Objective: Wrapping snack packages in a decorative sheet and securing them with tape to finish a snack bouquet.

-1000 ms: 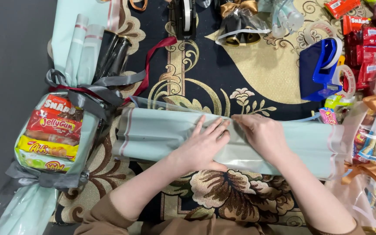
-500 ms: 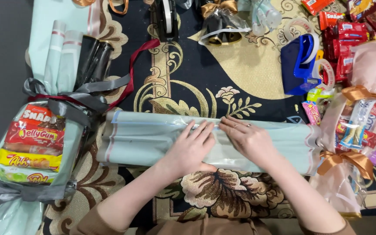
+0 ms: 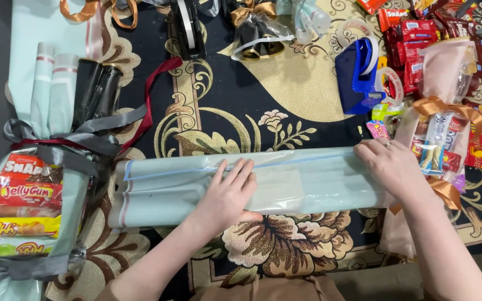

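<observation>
A long roll of pale blue-green wrapping paper [image 3: 308, 178] lies across the patterned carpet in front of me. My left hand [image 3: 227, 195] presses flat on its middle, fingers spread. My right hand [image 3: 391, 167] rests flat on the roll's right end, a ring on one finger. Neither hand grips anything. A clear plastic layer shows on the roll between the hands.
A finished snack bouquet [image 3: 23, 206] tied with grey ribbon lies at the left. A blue tape dispenser [image 3: 358, 72] stands at the upper right, with a pink-wrapped snack bundle [image 3: 447, 117] and loose red snack packs [image 3: 408, 33] beside it. Ribbons and gold bells [image 3: 258, 39] lie at the top.
My right hand slid from the middle of the roll out to its right end. My left hand stayed pressing near the middle. The view shifted slightly.
</observation>
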